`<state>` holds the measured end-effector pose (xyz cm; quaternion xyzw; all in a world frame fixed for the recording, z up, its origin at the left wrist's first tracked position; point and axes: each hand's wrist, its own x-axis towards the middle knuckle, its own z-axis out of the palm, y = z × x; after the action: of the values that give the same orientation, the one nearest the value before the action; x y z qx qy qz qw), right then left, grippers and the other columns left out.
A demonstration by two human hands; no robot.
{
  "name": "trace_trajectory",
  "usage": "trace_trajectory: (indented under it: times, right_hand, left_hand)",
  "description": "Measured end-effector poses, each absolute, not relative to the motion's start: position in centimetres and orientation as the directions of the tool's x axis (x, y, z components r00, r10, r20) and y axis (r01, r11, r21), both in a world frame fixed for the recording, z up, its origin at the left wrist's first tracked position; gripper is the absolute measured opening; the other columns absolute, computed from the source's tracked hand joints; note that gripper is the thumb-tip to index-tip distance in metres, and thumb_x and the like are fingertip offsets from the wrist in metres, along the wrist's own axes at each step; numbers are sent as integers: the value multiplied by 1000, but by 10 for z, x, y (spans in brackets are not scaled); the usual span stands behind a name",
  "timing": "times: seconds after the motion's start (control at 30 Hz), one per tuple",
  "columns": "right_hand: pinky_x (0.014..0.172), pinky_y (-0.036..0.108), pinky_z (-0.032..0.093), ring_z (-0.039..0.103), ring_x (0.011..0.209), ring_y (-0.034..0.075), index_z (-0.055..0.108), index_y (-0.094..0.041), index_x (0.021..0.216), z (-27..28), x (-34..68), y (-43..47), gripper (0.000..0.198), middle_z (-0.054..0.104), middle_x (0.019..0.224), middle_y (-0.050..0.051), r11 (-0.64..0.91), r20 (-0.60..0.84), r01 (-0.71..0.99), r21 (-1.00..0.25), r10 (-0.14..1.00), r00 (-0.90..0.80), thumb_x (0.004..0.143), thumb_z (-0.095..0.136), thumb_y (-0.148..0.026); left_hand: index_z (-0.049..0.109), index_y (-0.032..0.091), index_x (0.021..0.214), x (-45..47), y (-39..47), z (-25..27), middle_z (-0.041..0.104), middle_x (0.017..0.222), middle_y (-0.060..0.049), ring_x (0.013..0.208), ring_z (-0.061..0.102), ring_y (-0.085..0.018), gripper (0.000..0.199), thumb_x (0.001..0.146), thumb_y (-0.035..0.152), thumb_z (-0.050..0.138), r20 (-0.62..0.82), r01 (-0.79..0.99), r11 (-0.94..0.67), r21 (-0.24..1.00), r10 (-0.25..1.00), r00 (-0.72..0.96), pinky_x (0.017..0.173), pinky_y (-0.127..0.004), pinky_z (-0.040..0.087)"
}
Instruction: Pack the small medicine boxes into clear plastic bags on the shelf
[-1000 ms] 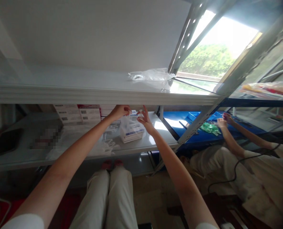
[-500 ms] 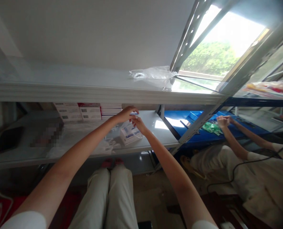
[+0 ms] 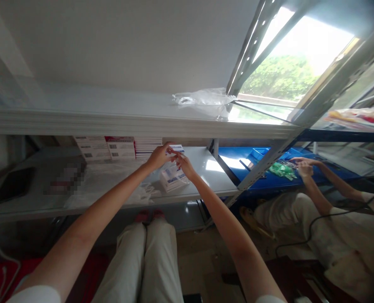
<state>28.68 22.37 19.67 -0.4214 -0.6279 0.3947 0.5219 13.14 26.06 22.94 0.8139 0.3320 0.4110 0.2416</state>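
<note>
Shelving fills the view, so let's sweep across: far left on the lower shelf [image 3: 32, 202] lies a dark flat tablet [image 3: 11, 185], then a blurred patch, then a row of white and red boxes [image 3: 111, 148] standing against the back. Clear plastic wrap [image 3: 142, 192] lies crumpled near the shelf's front edge. Now the middle, where the action is: the left hand [image 3: 158, 156] is up over the shelf with fingers pinched together on the top of a thin clear bag, and the right hand [image 3: 184, 165] meets it fingertip to fingertip, also closed in a pinch on that same plastic. Just below and between the two hands sits the bagged stack of white packs with blue print [image 3: 173, 179], resting on the shelf, its long side running roughly left to right and tilted a little. Both hands are about equally near; the stack lies straight beneath them, slightly toward the right hand. Exactly how much of the bag each pinch has, I cannot tell. Above, on the upper shelf [image 3: 111, 124], a loose clear bag [image 3: 205, 101] rests by the upright post. Further right, another person's hands [image 3: 303, 166] work over green items [image 3: 281, 169] on a blue shelf [image 3: 269, 179]
</note>
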Motion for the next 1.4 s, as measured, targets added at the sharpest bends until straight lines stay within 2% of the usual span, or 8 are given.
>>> trace_trajectory:
  times: [0.13,0.3,0.57,0.77,0.83,1.0,1.2,1.4]
  right_hand:
    - [45,21,37,43,54,11,58,-20,116,197,289,223,50,59,74,1,361,349,84,-929,928,-128,83,45,-56]
    - [51,23,41,47,59,12,60,-19,111,194,293,225,42,62,82,3,428,415,116,-896,901,-125,84,46,-49]
    - [58,25,46,49,60,10,61,-21,101,181,291,225,48,57,108,7,476,480,225,-850,876,-41,88,37,-60]
    - [62,27,43,50,65,15,61,-18,69,174,310,233,57,55,67,2,392,399,351,-850,915,-58,85,36,-66]
    - [63,27,42,51,64,15,59,-18,65,175,314,234,56,54,62,1,368,359,316,-874,929,-91,81,41,-69]
    - [59,27,42,54,64,16,59,-19,73,177,314,234,54,59,65,2,273,260,150,-950,960,-104,72,51,-72]
    - [65,29,44,58,68,18,61,-19,65,175,322,231,48,64,67,3,428,397,328,-842,904,-160,81,48,-62]
    - [72,31,44,63,71,20,74,-22,75,189,339,224,27,72,73,5,585,458,548,-598,810,-366,85,53,-36]
  left_hand:
    - [70,11,99,136,272,217,69,70,-4,59,62,-14,38,68,31,75,355,155,-451,879,837,416,58,-23,48]
    - [73,12,93,132,278,219,70,67,-3,59,61,-13,35,65,33,75,325,173,-446,878,822,469,53,-20,43]
    - [73,16,72,131,262,235,70,71,-5,72,62,-18,6,75,20,70,466,552,-623,554,781,415,72,-28,46]
    - [65,19,75,136,239,236,66,84,-5,95,57,-22,9,82,15,62,608,450,-800,397,596,524,92,-35,42]
    - [63,19,83,143,232,226,64,91,-5,97,55,-21,7,79,20,67,621,397,-797,455,604,499,91,-35,43]
    - [51,15,118,162,233,195,62,96,-5,79,58,-17,60,65,25,79,476,287,-616,734,768,429,71,-28,47]
    - [68,13,74,155,248,191,61,60,2,60,55,-13,7,70,13,62,278,388,-550,740,775,568,58,-23,39]
    - [67,13,68,145,258,196,65,62,0,59,57,-12,12,69,24,67,159,259,-399,880,760,631,56,-21,40]
